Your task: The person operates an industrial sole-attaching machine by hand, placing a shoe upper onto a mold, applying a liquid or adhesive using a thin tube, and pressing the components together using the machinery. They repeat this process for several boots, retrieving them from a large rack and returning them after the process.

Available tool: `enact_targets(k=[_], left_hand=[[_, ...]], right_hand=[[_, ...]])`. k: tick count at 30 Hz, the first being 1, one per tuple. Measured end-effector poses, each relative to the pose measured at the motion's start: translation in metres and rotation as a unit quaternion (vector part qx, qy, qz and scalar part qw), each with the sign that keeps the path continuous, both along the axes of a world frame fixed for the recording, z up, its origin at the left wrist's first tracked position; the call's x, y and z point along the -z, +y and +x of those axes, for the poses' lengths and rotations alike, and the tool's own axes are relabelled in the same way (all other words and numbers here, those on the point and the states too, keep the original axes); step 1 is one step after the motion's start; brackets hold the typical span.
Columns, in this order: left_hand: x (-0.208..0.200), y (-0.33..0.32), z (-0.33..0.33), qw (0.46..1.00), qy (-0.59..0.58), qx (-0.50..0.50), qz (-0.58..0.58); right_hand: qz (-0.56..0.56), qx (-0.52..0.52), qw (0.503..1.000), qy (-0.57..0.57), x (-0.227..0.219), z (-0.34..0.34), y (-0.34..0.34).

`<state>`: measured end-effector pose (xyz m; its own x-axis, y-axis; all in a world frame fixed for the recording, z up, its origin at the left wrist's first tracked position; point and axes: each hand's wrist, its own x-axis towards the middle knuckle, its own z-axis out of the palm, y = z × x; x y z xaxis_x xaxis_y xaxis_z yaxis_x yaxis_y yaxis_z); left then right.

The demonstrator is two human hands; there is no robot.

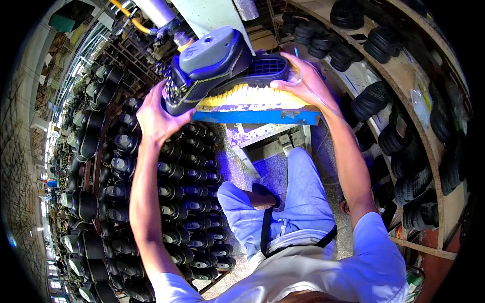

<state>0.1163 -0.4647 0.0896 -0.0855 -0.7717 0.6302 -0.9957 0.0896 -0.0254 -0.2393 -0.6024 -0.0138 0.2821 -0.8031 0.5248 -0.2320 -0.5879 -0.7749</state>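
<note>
Hands: two, left hand (pixel 157 112) and right hand (pixel 302 77)
Shoe held at the machine: one, dark shoe (pixel 207 76)
Black sole under it: one, black sole (pixel 265 68)
Shoes on left racks (pixel 192 202): dozens, too many to count
Soles on right shelves (pixel 384 45): many, stacked, uncountable

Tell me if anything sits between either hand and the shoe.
Nothing visible does. The left hand grips the shoe at its laced side, and the right hand presses on its sole. Both touch it directly.
</note>
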Motion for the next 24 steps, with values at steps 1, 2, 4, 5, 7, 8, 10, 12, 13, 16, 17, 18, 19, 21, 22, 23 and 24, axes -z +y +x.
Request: enact_targets(k=[1, 2, 4, 5, 7, 8, 10, 12, 13, 16, 17, 18, 19, 21, 22, 23, 24], left_hand=[[-0.010, -0.012, 0.000, 0.999, -0.001, 0.015, 0.038], [-0.022, -0.021, -0.002, 0.997, -0.001, 0.028, 0.076], [-0.031, -0.040, -0.003, 0.992, -0.023, 0.053, 0.116], [-0.036, -0.047, -0.010, 0.984, 0.002, 0.053, 0.168], [-0.038, -0.060, -0.023, 0.965, 0.029, 0.055, 0.254], [-0.040, -0.062, -0.032, 0.959, 0.054, 0.062, 0.272], [-0.033, -0.072, -0.025, 0.958, 0.085, 0.092, 0.259], [-0.028, -0.080, -0.019, 0.952, 0.096, 0.104, 0.272], [-0.025, -0.084, -0.013, 0.954, 0.089, 0.104, 0.267], [-0.024, -0.079, -0.022, 0.958, 0.076, 0.094, 0.260], [-0.026, -0.078, -0.022, 0.959, 0.082, 0.092, 0.257], [-0.024, -0.079, -0.018, 0.956, 0.093, 0.101, 0.260], [-0.022, -0.078, -0.017, 0.954, 0.101, 0.102, 0.263], [-0.025, -0.077, -0.013, 0.951, 0.102, 0.100, 0.275], [-0.023, -0.083, -0.011, 0.954, 0.096, 0.110, 0.264], [-0.020, -0.086, -0.002, 0.956, 0.091, 0.113, 0.255], [-0.017, -0.088, -0.003, 0.957, 0.092, 0.121, 0.246]], right_hand=[[0.019, -0.034, 0.999, 0.009, -0.005, -0.003, -0.008], [0.037, -0.071, 0.997, 0.019, -0.011, -0.003, -0.015], [0.041, -0.112, 0.993, 0.021, -0.019, -0.003, -0.022], [0.045, -0.129, 0.990, 0.019, -0.021, -0.006, -0.028], [0.067, -0.122, 0.990, 0.033, -0.022, -0.007, -0.031], [0.081, -0.140, 0.987, 0.017, -0.022, -0.007, -0.033], [0.109, -0.177, 0.978, -0.015, -0.023, -0.005, -0.038], [0.101, -0.158, 0.982, -0.007, -0.021, -0.002, -0.040], [0.097, -0.146, 0.984, 0.000, -0.020, -0.001, -0.041], [0.127, -0.153, 0.980, 0.001, -0.016, -0.007, -0.042], [0.133, -0.155, 0.979, -0.004, -0.024, -0.008, -0.037], [0.139, -0.156, 0.978, -0.008, -0.029, -0.009, -0.034], [0.133, -0.152, 0.979, -0.017, -0.027, -0.010, -0.035], [0.123, -0.151, 0.980, -0.048, -0.018, -0.002, -0.039], [0.117, -0.156, 0.980, -0.043, -0.018, -0.001, -0.043], [0.114, -0.167, 0.979, -0.038, -0.017, 0.006, -0.043], [0.111, -0.175, 0.978, -0.026, -0.017, 0.007, -0.043]])
